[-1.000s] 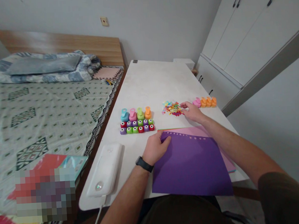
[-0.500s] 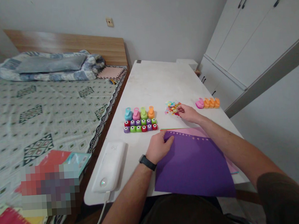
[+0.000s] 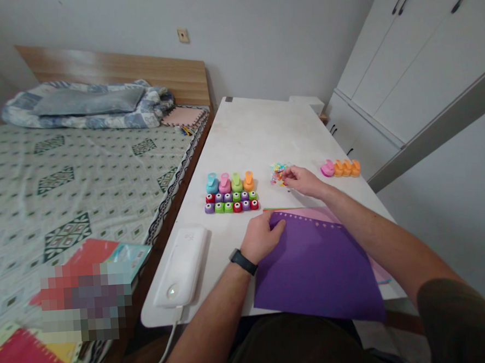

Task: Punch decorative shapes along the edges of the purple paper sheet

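Note:
My left hand (image 3: 261, 238) grips the upper left corner of a purple paper sheet (image 3: 313, 270), its thumb lying on top. Small punched holes run along the sheet's upper edge. Beneath it, a pink sheet (image 3: 324, 213) and other coloured edges stick out. My right hand (image 3: 304, 181) is over a pile of tiny coloured paper cutouts (image 3: 277, 174), with its fingers bent together at the near right side. Whatever lies between those fingertips is too small to make out. Left of the pile stand rows of craft punches (image 3: 231, 197) in blue, pink, green, orange, red and purple.
More punches, one pink and several orange (image 3: 346, 168), stand at the table's right side. A white power bank (image 3: 184, 267) with a cable lies at the front left of the white table (image 3: 259, 131). The bed (image 3: 114, 173) holds paper packs and a red punched sheet (image 3: 27, 361).
My right hand has shifted slightly over the cutouts, and the pile looks partly more covered or spread. My left hand stays on the purple sheet. The whole view has moved a little.

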`<state>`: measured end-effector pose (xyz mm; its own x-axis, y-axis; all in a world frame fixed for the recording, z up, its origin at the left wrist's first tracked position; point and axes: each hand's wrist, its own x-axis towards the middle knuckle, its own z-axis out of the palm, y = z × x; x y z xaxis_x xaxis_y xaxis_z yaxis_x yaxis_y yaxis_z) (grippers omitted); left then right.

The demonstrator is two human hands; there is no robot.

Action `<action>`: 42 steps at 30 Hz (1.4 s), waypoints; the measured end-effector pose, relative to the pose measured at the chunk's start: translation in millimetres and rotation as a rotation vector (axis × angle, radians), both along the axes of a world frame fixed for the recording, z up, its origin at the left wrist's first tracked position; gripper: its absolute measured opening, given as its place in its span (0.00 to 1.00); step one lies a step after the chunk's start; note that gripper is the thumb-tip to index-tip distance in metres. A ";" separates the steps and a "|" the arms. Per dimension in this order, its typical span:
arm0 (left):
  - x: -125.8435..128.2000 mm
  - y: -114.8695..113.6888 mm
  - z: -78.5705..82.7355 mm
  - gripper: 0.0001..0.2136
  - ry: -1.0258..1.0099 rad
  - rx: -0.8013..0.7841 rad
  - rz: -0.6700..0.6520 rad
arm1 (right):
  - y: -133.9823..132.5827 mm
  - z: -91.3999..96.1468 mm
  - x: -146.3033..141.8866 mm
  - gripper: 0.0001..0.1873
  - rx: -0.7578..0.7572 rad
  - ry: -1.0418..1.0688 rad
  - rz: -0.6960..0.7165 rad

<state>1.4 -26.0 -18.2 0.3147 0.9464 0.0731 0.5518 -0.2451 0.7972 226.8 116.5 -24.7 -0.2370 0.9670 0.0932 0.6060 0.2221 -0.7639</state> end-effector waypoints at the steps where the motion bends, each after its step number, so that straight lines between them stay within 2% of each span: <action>1: 0.1 -0.1 0.6 0.13 0.005 -0.004 0.001 | -1.8 1.4 -3.0 0.10 -0.013 0.001 0.020; 6: 0.4 -0.2 2.6 0.14 0.009 -0.002 0.011 | -6.2 9.2 -21.3 0.13 -0.025 0.057 0.053; 11: 0.3 -0.7 2.5 0.14 -0.005 -0.023 0.016 | 1.2 26.3 -49.9 0.14 0.008 0.019 0.047; 16: 0.7 -0.5 -0.2 0.14 -0.015 -0.027 0.009 | 17.8 50.6 -96.8 0.15 0.129 -0.059 0.116; 21: 0.3 -0.3 -0.1 0.13 -0.023 -0.009 -0.006 | 34.5 65.2 -154.4 0.18 0.130 -0.230 0.206; 26: -0.3 0.0 0.6 0.14 -0.017 0.007 -0.017 | 48.6 60.2 -206.1 0.24 0.094 -0.406 0.184; 31: -0.1 0.2 2.0 0.14 0.007 -0.006 -0.038 | 57.1 49.7 -238.3 0.28 0.068 -0.517 0.162; 37: -0.4 -0.2 5.5 0.11 -0.033 -0.040 -0.030 | 63.3 38.6 -248.0 0.28 0.041 -0.527 0.190; 42: -0.7 -1.0 8.4 0.11 -0.032 -0.062 -0.020 | 60.1 38.8 -245.5 0.23 0.014 -0.433 0.202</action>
